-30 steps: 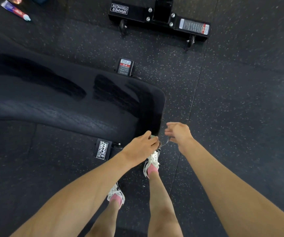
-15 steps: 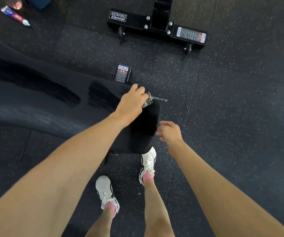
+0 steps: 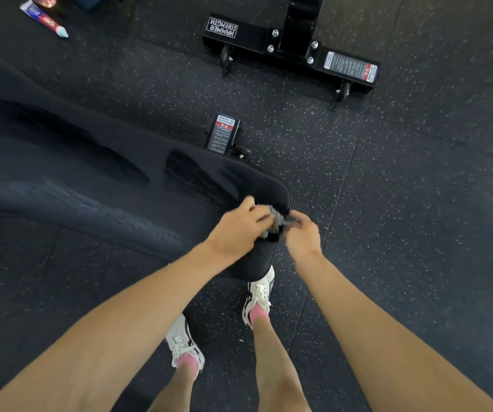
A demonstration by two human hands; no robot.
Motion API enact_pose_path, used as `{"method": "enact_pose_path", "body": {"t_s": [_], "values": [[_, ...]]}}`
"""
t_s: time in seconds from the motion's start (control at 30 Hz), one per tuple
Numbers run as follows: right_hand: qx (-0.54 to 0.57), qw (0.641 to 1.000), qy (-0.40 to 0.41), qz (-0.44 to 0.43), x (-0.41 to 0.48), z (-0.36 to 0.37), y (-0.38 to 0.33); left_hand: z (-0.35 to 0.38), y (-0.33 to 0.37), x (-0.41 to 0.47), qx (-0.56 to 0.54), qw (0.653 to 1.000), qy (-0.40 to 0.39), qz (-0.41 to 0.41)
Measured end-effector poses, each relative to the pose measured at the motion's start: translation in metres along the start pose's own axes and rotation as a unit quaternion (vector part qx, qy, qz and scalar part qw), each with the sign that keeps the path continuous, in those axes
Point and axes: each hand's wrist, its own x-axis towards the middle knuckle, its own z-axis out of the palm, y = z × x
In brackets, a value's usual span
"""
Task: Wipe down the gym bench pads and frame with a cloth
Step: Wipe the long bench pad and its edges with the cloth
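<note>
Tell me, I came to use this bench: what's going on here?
A person stands at the end of the bench pad, left hand gripping a small grey cloth at its edge. The right hand is at the cloth too; motion blur hides whether it grips. Dark damp-looking streaks on the pad suggest wiping is under way.

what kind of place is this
Most likely a gym: a black padded bench, a Hammer Strength machine base on small wheels behind it, and speckled rubber floor tiles.
</note>
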Motion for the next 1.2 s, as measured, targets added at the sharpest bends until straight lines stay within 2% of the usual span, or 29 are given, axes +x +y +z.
{"method": "enact_pose_path", "body": {"t_s": [0.17,0.23,0.3,0.37,0.47,0.57,0.63,0.73,0.83,0.9,0.97,1.03,1.1,1.2], "values": [[-0.010,1.000,0.017,-0.013,-0.008,0.000,0.003,0.003,-0.003,-0.054,-0.018,0.985,-0.092,0.144],[-0.008,1.000,0.028,-0.006,-0.014,0.007,0.006,-0.005,-0.025,-0.055,0.010,0.982,-0.083,0.172],[-0.009,0.999,0.051,-0.010,-0.023,0.019,0.009,-0.016,-0.060,-0.042,0.030,0.994,-0.040,0.098],[-0.029,0.996,0.077,-0.024,-0.033,0.035,0.008,-0.032,-0.102,-0.025,0.029,0.998,0.023,-0.045],[-0.065,0.992,0.098,-0.051,-0.044,0.055,0.002,-0.048,-0.139,0.000,0.038,0.974,0.055,-0.218],[-0.087,0.988,0.110,-0.061,-0.047,0.069,-0.004,-0.046,-0.114,0.013,-0.007,0.946,0.088,-0.311],[-0.079,0.988,0.117,-0.065,-0.049,0.075,-0.005,-0.033,-0.081,0.012,-0.046,0.952,0.083,-0.293],[-0.063,0.986,0.139,-0.067,-0.051,0.075,-0.003,-0.014,-0.042,0.000,-0.088,0.983,0.029,-0.160],[-0.076,0.985,0.140,-0.070,-0.050,0.072,-0.002,-0.015,-0.038,-0.003,-0.088,0.995,-0.036,-0.029],[-0.087,0.984,0.136,-0.072,-0.050,0.070,-0.003,-0.023,-0.056,-0.001,-0.064,0.995,-0.072,0.011],[-0.111,0.983,0.120,-0.079,-0.049,0.069,-0.004,-0.034,-0.084,-0.004,-0.057,0.997,-0.037,-0.046],[-0.139,0.981,0.100,-0.087,-0.048,0.069,-0.005,-0.044,-0.116,-0.014,-0.046,0.983,0.014,-0.178],[-0.176,0.975,0.089,-0.100,-0.047,0.066,-0.003,-0.049,-0.134,-0.024,-0.025,0.953,0.062,-0.294],[-0.227,0.961,0.084,-0.133,-0.042,0.057,0.002,-0.046,-0.119,-0.010,-0.025,0.896,0.127,-0.425]]}}
